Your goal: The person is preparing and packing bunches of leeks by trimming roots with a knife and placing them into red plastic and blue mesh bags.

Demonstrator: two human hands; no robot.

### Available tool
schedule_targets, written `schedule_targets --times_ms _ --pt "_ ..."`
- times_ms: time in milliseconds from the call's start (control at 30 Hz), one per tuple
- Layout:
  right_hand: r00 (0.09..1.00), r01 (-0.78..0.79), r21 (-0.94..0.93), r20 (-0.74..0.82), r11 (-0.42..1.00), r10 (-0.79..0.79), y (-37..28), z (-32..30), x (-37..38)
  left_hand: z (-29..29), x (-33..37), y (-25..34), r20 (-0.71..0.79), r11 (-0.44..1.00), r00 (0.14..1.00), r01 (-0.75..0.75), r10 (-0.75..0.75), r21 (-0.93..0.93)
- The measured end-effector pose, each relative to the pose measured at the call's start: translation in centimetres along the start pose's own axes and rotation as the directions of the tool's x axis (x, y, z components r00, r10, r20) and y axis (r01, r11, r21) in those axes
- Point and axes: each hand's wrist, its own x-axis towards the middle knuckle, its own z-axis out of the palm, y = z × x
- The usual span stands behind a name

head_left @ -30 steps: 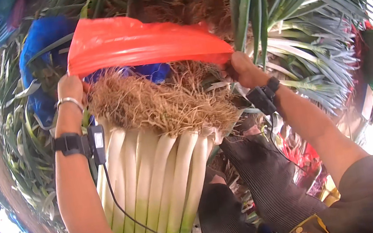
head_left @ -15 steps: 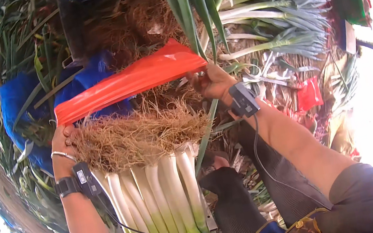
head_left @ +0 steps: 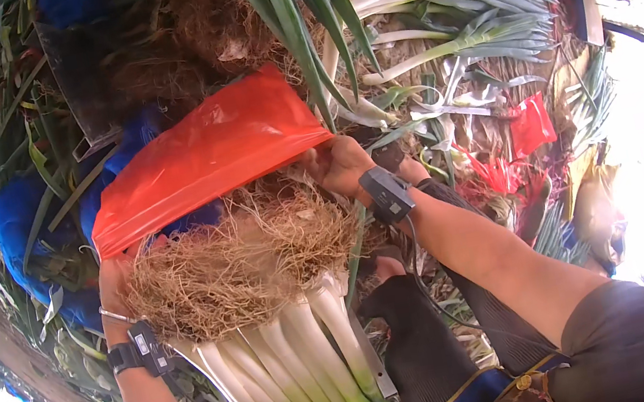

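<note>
Both hands (head_left: 341, 165) (head_left: 114, 281) grip red bag (head_left: 206, 157) edges, above leek bundle (head_left: 276, 330) roots.

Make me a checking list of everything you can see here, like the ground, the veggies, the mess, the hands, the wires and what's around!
Surface: ground covered in straw and leaf scraps.
Job's things: orange plastic bag stretched over the rooty end of a leek bundle.
Clutter: loose leeks, blue bags, small red bag.
Hands: left hand grips the bag's left edge; right hand grips its right edge.
Cables: thin wire from the right wrist device; another by the left wrist device.
Surroundings: bright daylight, dirt strip at left.
</note>
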Motion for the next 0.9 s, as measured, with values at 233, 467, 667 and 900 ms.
schedule_targets --times_ms 233,467,667,900 --pt "0.923 -0.096 -0.494 -0.37 0.864 -0.109 3.9 3.0 0.3 -8.7 -1.8 -1.5 0.22 0.986 0.961 0.158 -0.167 0.055" --pt "0.99 0.085 -0.612 -0.039 0.786 -0.137 4.7 -5.5 2.6 -6.7 -2.7 -3.7 -0.008 0.964 1.0 0.016 -0.014 0.267" --pt "0.996 0.075 -0.574 0.01 0.816 -0.084 7.8 -10.3 -4.5 -5.3 -4.7 -7.7 -0.121 0.956 0.99 -0.04 0.078 0.29" --pt "0.872 0.314 -0.944 0.246 0.098 -0.423 13.2 -2.8 -11.9 -4.8 -6.0 -8.2 -0.1 0.941 0.987 -0.089 0.128 0.327"
